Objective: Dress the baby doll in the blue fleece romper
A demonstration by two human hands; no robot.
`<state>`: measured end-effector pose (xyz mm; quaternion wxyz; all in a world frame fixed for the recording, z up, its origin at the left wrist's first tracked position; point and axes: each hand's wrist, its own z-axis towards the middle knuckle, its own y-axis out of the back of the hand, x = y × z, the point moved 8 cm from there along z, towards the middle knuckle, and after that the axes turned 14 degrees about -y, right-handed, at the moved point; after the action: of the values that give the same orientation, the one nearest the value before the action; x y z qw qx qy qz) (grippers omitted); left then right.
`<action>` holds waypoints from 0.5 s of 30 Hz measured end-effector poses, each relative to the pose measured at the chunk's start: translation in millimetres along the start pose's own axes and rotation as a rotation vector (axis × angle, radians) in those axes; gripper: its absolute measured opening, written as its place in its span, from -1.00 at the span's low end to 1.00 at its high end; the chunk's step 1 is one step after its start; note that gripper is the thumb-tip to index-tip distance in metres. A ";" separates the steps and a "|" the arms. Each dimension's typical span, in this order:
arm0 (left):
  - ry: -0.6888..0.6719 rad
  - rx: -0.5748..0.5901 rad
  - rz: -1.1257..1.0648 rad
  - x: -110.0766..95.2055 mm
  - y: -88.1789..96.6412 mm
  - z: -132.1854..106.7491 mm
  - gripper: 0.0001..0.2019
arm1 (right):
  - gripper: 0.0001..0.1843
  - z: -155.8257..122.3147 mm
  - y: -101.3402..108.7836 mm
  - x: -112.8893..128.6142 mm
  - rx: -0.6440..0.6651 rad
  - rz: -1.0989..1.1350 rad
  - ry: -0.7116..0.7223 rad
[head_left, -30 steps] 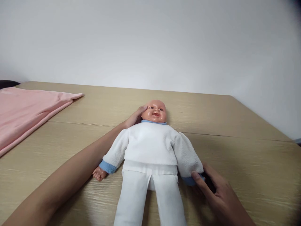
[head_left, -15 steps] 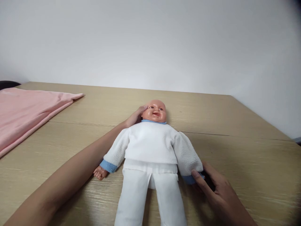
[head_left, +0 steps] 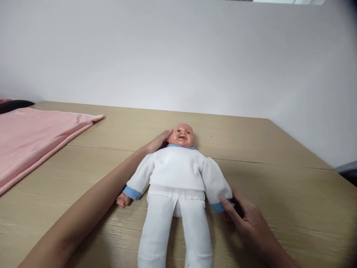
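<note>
A baby doll [head_left: 178,167] lies on its back on the wooden table, head away from me. It wears a white fleece top with blue collar and cuffs, and white trousers; its feet are out of view. My left hand [head_left: 161,140] cups the side of the doll's head, with most of its fingers hidden behind the head and shoulder. On the other side, my right hand [head_left: 245,212] is closed on the sleeve end near the blue cuff [head_left: 217,207], thumb on top and fingers along the outer side.
A pink cloth [head_left: 41,137] is spread on the left of the table [head_left: 279,186]. Behind it, at the far left, is a dark curved object [head_left: 16,105]. A pale wall [head_left: 178,56] stands beyond the table's far edge. Another dark object [head_left: 348,173] shows past the right edge.
The view has tilted up and shifted slightly, showing more wall and more of the doll's legs. Both hands keep their hold on the doll, which looks unmoved on the table.
</note>
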<state>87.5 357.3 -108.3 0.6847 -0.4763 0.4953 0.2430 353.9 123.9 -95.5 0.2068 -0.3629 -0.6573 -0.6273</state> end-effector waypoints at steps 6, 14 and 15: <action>-0.155 -0.460 0.284 -37.2 45.4 -41.8 -0.63 | -0.41 4.5 8.6 -3.8 -0.114 -0.067 0.041; -0.508 -0.539 0.569 -108.8 -42.1 -156.2 -0.62 | -0.72 -75.3 45.0 52.1 -0.285 -0.160 0.445; -0.510 -0.482 0.578 -109.8 -68.5 -177.4 -0.59 | -0.73 -98.6 37.9 48.9 -0.214 -0.133 0.488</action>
<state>20.3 184.8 9.9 0.5584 -0.3892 0.3528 0.6420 331.8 36.5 -21.8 0.2781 -0.1768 -0.5401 -0.7744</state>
